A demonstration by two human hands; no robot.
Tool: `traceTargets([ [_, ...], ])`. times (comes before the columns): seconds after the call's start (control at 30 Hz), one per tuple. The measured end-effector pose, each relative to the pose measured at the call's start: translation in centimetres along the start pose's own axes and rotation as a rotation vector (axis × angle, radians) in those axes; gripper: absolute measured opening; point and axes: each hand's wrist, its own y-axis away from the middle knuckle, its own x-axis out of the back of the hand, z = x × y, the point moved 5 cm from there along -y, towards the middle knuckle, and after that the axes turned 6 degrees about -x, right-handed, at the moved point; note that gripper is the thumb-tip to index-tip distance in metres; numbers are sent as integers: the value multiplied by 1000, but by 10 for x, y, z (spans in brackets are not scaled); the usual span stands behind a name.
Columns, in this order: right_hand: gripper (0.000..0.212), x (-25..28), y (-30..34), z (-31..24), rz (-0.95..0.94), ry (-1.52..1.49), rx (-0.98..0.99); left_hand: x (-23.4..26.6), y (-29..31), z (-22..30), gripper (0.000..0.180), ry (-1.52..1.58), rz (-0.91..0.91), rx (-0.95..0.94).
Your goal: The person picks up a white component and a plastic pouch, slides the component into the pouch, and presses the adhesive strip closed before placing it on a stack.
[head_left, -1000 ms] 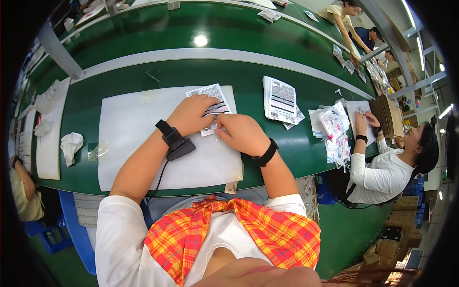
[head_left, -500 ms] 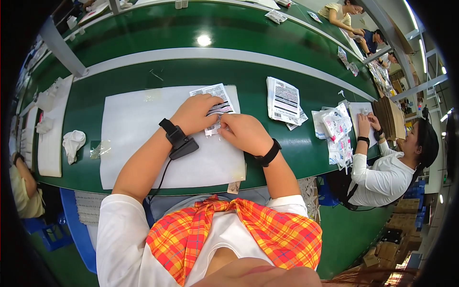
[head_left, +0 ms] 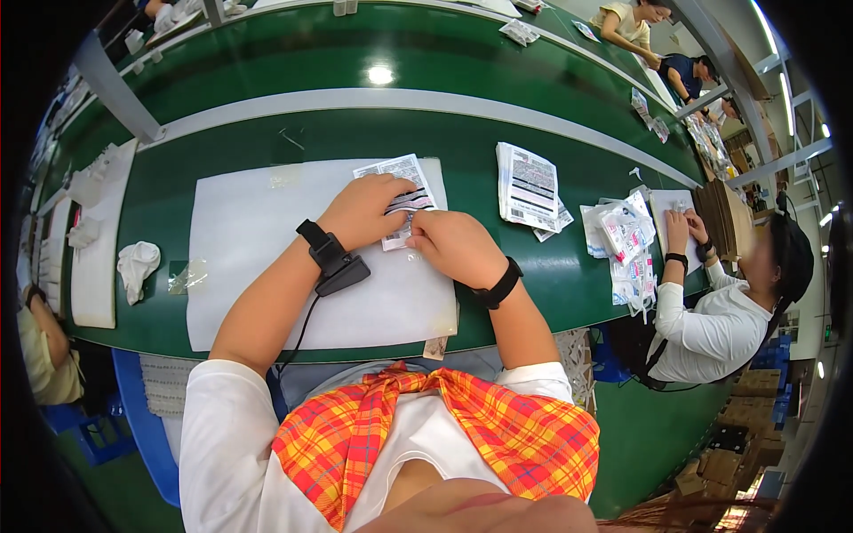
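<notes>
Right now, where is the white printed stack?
In the head view, the stack lies right of center on the green table, between the white mat and the plastic package pile, beyond the right hand.

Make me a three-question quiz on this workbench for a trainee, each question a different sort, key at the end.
1. True or false: the left hand lies on a printed packet.
2. The stack of printed packets sits on which side of the white mat? A) left B) right C) nearest the body
3. What colour is the wristband worn just behind the right hand?

Key: 1. True. 2. B. 3. Black.
</notes>
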Motion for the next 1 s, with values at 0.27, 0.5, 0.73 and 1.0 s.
traceTargets([
  [0.27, 21, 0, 1, 0, 33, 1, 25, 0, 0, 2, 41, 0, 9, -13],
  [0.5, 21, 1, 0, -2, 24, -6, 20, 0, 0, 1, 41, -8, -1, -1],
  [0.73, 19, 5, 1, -2, 0, -70, -14, 0, 0, 1, 41, -2, -7, 5],
  [1.0, 19, 8, 1, -4, 7, -73, 3, 0, -1, 1, 40, -9, -8, 9],
])
